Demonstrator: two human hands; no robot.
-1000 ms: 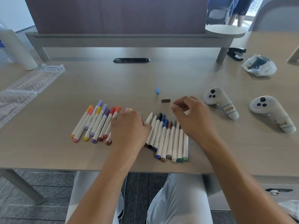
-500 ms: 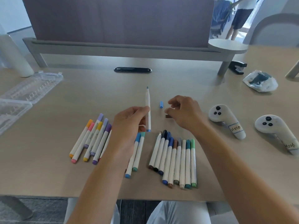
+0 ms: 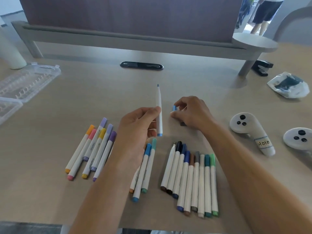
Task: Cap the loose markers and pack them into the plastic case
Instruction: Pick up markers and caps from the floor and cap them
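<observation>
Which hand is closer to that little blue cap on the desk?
Right. The right hand pinches the blue cap; the left hand, beside it, holds the uncapped marker.

Wooden desk [image 3: 101,92] fills most of frame. Dark purple partition panel [image 3: 128,16] on grey rail across the top. Black oval cable grommet [image 3: 141,65] at upper centre of desk. White cylinder [image 3: 10,53] at upper left edge. Two white controllers at right: one labelled "Holo" [image 3: 251,132], second [image 3: 298,138] cut by right edge. Black stapler [image 3: 261,68] and crumpled plastic bag [image 3: 288,85] at upper right. Round grey shelf [image 3: 255,42] above stapler. Person's legs [image 3: 263,14] at top right, background.
</observation>
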